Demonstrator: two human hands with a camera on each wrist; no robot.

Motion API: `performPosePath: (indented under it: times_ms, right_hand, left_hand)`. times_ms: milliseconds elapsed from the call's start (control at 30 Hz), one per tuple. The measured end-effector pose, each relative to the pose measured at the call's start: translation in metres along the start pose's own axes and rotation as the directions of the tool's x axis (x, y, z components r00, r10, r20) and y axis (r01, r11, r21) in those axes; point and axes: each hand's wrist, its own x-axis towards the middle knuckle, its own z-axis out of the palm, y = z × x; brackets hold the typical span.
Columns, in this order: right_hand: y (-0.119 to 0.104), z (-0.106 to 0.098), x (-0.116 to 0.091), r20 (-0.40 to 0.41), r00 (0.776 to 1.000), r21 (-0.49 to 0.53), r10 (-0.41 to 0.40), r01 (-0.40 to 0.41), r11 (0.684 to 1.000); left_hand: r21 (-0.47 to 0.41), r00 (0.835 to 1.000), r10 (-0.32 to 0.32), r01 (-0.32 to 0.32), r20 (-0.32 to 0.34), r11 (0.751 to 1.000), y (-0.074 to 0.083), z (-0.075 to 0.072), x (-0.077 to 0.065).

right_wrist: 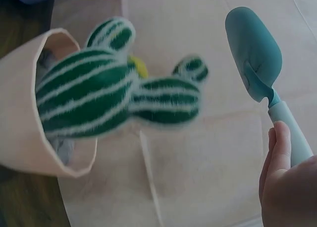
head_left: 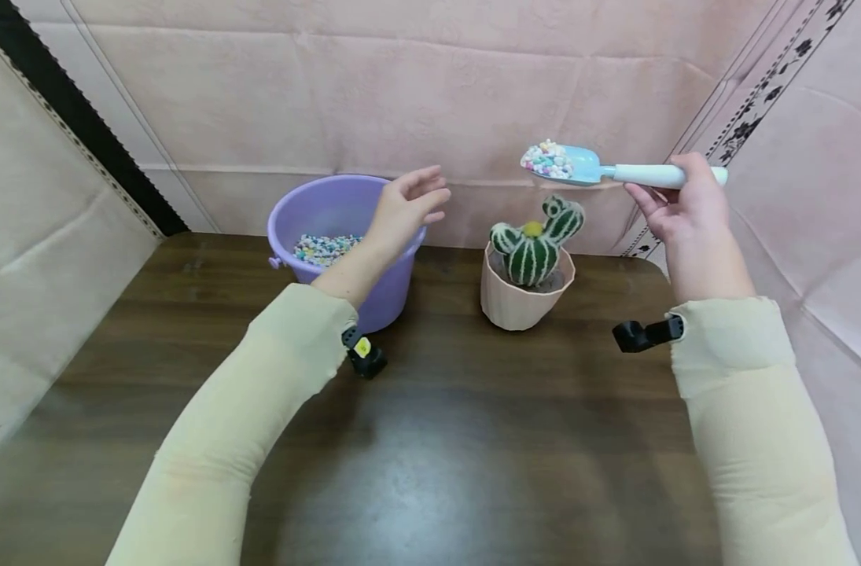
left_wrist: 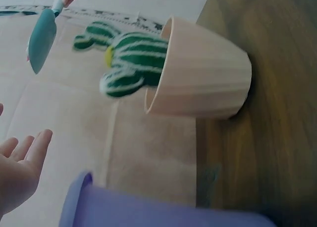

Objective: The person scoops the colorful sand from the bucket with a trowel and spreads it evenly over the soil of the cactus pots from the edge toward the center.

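Note:
My right hand [head_left: 692,200] grips the pale handle of a light blue hand trowel [head_left: 584,165], held level in the air. Small pastel pebbles [head_left: 547,159] are heaped on its blade. Below and left of the blade stands a cream ribbed pot [head_left: 518,303] with a green-and-white striped toy cactus [head_left: 531,261] in it; a yellow tuft sits on the cactus. Over the right rim of a purple bucket [head_left: 391,291] hovers my left hand [head_left: 405,208], fingers loosely extended, holding nothing. More pastel pebbles [head_left: 324,248] lie inside the bucket, partly hidden by my left forearm.
Bucket and pot stand near the back of a dark wooden table [head_left: 416,440]. Right behind them rises a pink cloth-covered wall [head_left: 430,102], with similar panels at left and right. A black camera mount [head_left: 645,334] juts from the right cuff.

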Motion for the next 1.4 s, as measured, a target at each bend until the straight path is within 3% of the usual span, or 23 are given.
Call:
performPosePath:
  times_ms: [233, 467, 767, 900, 1033, 1167, 1400]
  right_hand:
    - [-0.021, -0.022, 0.0, -0.008, 1.0, 0.062, 0.02, -0.02, 0.998]
    - [-0.037, -0.049, 0.003, 0.0, 1.0, 0.075, 0.023, -0.023, 0.997]
    - [-0.046, -0.085, 0.015, -0.028, 0.998, 0.101, 0.049, -0.046, 0.994]
    - [-0.045, -0.098, 0.021, -0.043, 0.997, 0.102, 0.058, -0.053, 0.993]
    - [-0.043, -0.108, 0.027, -0.058, 0.997, 0.095, 0.057, -0.051, 0.994]
    - [-0.04, -0.116, 0.032, -0.08, 0.994, 0.092, 0.077, -0.07, 0.993]
    - [-0.033, -0.13, 0.04, -0.054, 0.993, 0.031, 0.108, -0.107, 0.994]
  left_hand:
    - [-0.027, 0.997, -0.059, 0.061, 0.059, 0.998, -0.018, 0.024, 0.004]
    - [-0.019, 0.99, -0.111, 0.113, 0.084, 0.993, -0.038, 0.037, 0.007]
    - [0.023, 0.974, -0.217, 0.216, 0.063, 0.976, -0.07, 0.05, 0.009]
    - [0.063, 0.961, -0.275, 0.274, 0.005, 0.96, -0.083, 0.054, 0.012]
    - [0.011, 0.944, -0.328, 0.329, -0.045, 0.944, -0.094, 0.057, 0.018]
    - [-0.03, 0.941, -0.336, 0.335, -0.039, 0.942, -0.104, 0.061, 0.022]
    - [-0.009, 0.955, -0.296, 0.296, -0.024, 0.955, -0.114, 0.067, 0.025]
